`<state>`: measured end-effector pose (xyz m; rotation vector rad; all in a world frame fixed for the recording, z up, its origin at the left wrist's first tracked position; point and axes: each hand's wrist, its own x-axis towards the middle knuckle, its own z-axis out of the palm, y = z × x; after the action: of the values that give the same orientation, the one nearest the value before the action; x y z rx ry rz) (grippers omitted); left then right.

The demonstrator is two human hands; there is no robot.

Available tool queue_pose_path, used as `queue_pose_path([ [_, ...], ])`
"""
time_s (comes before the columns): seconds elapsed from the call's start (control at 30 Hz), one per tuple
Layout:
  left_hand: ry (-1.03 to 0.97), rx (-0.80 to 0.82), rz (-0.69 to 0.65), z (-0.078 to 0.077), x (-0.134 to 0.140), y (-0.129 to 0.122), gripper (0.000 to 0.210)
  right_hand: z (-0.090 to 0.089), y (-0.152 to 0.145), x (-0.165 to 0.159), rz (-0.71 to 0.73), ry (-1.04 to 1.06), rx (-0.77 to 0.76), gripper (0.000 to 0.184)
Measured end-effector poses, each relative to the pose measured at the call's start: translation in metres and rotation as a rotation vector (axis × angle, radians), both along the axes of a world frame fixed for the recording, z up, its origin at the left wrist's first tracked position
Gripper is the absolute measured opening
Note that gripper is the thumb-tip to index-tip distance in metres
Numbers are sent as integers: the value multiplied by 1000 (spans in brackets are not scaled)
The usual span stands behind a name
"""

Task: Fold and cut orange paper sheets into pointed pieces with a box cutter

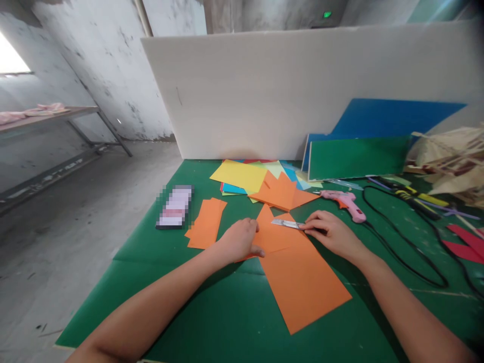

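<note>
My right hand [330, 233] pinches the near end of a slim silver utility knife [287, 223], which points left over the orange paper. Under it, orange paper sheets [302, 282] overlap on the green tabletop, one large piece reaching toward me. My left hand [240, 238] rests at the left edge of this paper, thumb and fingers apart, with its fingertips on the sheet. A small stack of orange paper strips [207, 222] lies left of that hand. Just beyond, cut orange pieces with pointed edges [282, 191] sit on a pile of coloured paper, topped by a yellow sheet [240, 175].
A phone [176, 206] lies at the left. To the right are a pink glue gun [344, 202] with a black cord, yellow-and-black pliers [412, 196] and red strips [467, 244]. Green [357, 157] and blue boards [397, 118] lean against a tall white board [264, 91].
</note>
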<state>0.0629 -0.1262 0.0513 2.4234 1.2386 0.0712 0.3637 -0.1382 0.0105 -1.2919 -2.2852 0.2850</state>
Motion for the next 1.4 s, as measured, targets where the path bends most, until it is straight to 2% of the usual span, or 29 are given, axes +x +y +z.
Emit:
queue_pose_path([
  [0.1,-53,-36,-4,0,-1,1,36,0,0,-1,4,0,2,21],
  [0.2,-56,-51,-24,1,-1,1,30,0,-1,-2,1,6,10,20],
  [0.4,52,16,46,6,2,-4,48,3,0,5,31,-23,38,22],
  [0.53,59,22,39,7,3,-5,53,6,-1,15,28,-32,57,21],
  [0.83,28,-7,37,6,2,-4,56,7,-5,11,123,18,-115,20],
  [0.9,39,-13,33,6,2,-4,54,7,-5,11,109,19,-77,20],
  [1.07,10,-35,28,4,2,-3,51,2,0,17,-1,11,133,19],
  [1.4,-4,-43,10,1,-1,-1,41,-1,2,20,7,5,134,21],
])
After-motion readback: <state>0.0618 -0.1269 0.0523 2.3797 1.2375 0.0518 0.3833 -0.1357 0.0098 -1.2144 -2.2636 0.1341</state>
